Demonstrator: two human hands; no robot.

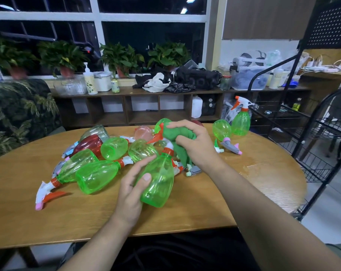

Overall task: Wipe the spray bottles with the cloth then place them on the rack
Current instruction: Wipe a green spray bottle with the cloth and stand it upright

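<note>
Fingers (146, 163) of the left hand (130, 187) curl round the green spray bottle (160, 184); right hand (195, 145) clenches the cloth (174, 138) at its neck.

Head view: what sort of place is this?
Probably an office or lab workroom, not a home: potted plants along a big window, a low shelf cluttered with bags and storage bins, and chargers and cables on a desk at the right.

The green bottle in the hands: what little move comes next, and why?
Probably slide the cloth down the bottle, over its body. The right hand grips the cloth bunched at the sprayer end, while the left hand holds the lower part, which the cloth does not cover.
</note>
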